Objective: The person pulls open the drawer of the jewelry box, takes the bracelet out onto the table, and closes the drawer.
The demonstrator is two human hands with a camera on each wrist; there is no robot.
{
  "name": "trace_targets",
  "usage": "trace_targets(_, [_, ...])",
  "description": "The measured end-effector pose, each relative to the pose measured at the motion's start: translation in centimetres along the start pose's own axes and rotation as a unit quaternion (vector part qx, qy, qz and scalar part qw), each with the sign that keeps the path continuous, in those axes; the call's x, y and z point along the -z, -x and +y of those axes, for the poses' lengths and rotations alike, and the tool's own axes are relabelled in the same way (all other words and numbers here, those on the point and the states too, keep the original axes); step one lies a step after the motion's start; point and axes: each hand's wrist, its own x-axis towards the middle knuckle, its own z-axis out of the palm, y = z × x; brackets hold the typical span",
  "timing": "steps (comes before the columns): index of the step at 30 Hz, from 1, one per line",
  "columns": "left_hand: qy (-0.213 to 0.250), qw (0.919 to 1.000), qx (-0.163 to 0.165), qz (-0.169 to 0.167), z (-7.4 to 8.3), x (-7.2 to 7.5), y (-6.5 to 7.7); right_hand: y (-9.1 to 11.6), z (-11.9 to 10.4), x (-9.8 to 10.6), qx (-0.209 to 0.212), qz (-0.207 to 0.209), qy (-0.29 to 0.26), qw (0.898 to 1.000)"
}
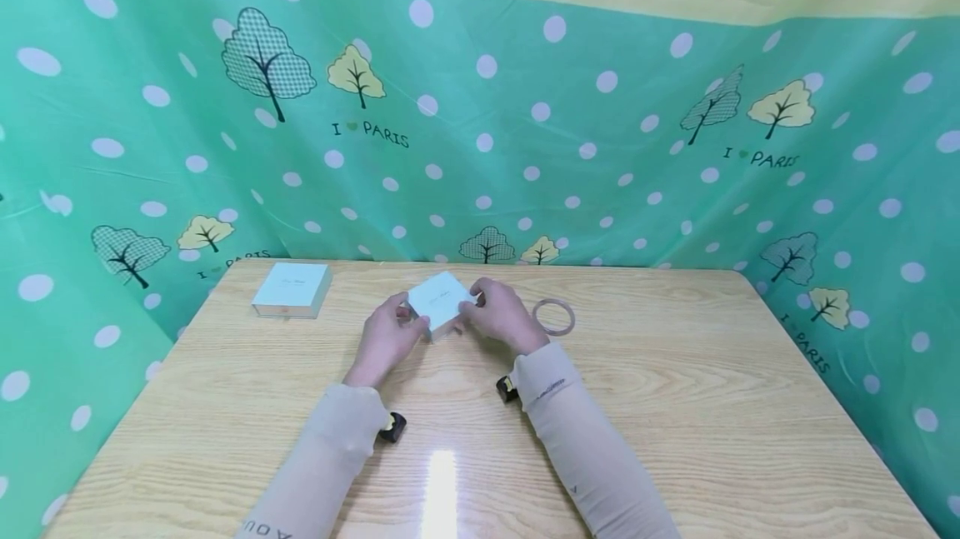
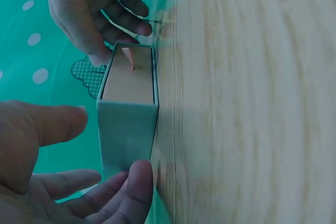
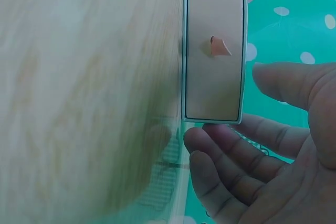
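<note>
Between both hands, near the table's back middle, is a small pale-blue drawer box [image 1: 440,297], turned at an angle. Its beige drawer front [image 3: 216,87] sits flush in the sleeve, and a small pink pull tab [image 3: 220,47] sticks out. My left hand [image 1: 387,331] holds the box's left side, fingers at its end and thumb by the front corner. On the opposite side my right hand [image 1: 500,312] holds the box in a similar way, thumb near the top edge. Print on the lid is too small to read.
A second pale-blue box [image 1: 292,287] stands at the table's back left. To the right of my right hand lies a thin pinkish ring [image 1: 573,318]. A green dotted curtain [image 1: 525,147] hangs behind the wooden table [image 1: 675,406] and along its sides.
</note>
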Motion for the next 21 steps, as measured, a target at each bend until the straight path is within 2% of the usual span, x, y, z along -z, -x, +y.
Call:
trace_targets(14, [-0.013,0.9995,-0.027,-0.003,-0.11,-0.11,-0.03,0.25,-0.18,-0.13,-0.007,0.012,0.034,0.999])
trace_targets(21, [-0.005,0.9996,-0.016,-0.024,-0.12,-0.20,-0.05,0.47,-0.27,-0.17,-0.013,0.006,0.022,1.000])
